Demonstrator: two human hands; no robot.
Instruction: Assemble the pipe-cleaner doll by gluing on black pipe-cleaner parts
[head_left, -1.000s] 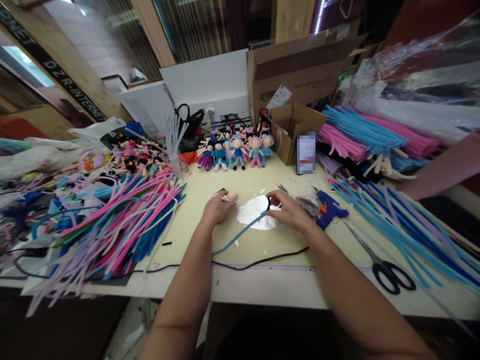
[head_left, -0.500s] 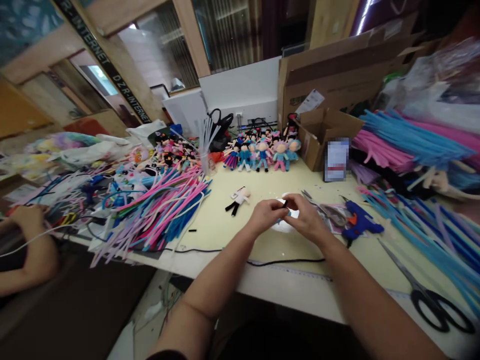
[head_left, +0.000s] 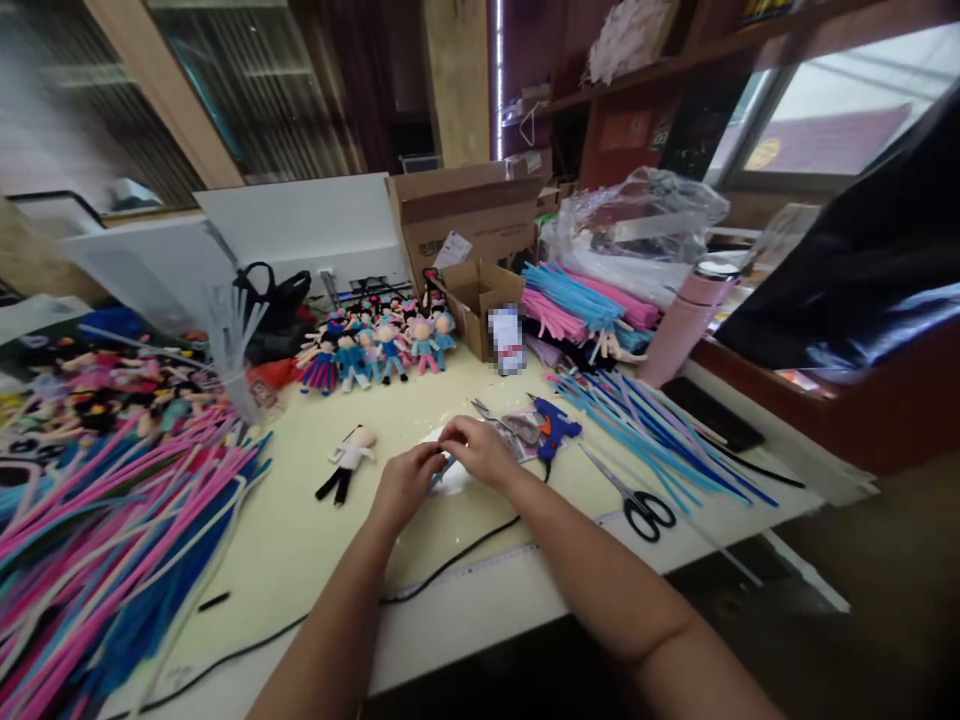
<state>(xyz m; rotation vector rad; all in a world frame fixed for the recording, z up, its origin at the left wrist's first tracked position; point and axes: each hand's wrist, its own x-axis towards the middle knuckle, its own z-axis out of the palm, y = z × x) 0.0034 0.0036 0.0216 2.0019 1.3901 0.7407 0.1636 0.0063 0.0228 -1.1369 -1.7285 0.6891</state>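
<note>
My left hand and my right hand meet over the yellow tabletop, both with fingers pinched. Between the fingertips is a small black piece, mostly hidden by them. Under the hands a bright white patch shows on the table. To their left lies a small doll with a white top and black legs. A blue glue gun lies just right of my right hand, beside metal pliers-like tools. Black-handled scissors rest farther right.
Fuzzy pink and blue stems spread over the left side; more stems lie at right. Finished dolls stand at the back by a cardboard box. A black cable crosses the front. A pink bottle stands back right.
My view has turned right, bringing in the pink bottle and the shelves and losing the other person's arm. My hands are closer together, still pinching the small black piece.
</note>
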